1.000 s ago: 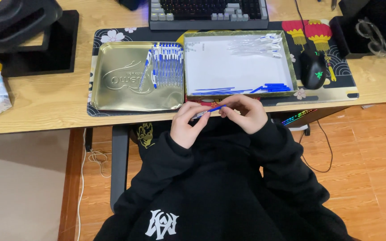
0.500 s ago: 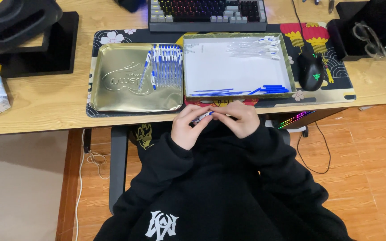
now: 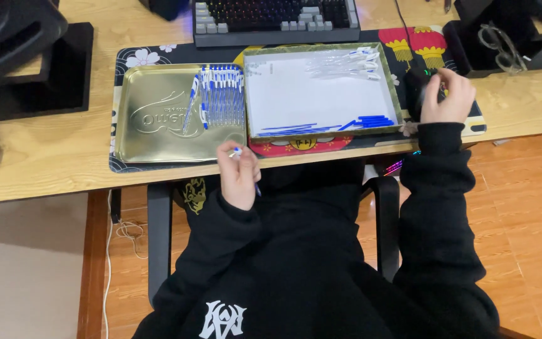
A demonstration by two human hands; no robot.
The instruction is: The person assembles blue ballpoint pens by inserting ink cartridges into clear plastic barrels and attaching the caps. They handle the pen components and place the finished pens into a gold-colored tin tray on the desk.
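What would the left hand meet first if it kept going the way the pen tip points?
Probably the gold tin lid: the left hand holds a blue pen aimed up and away at it, towards the row of pens. Height above the lid is unclear.

Black hoodie, long loose sleeves down to both wrists, ribbed cuffs. White angular logo print low on the front. Left hand (image 3: 239, 176) and right hand (image 3: 446, 94) bare, no gloves or rings visible.
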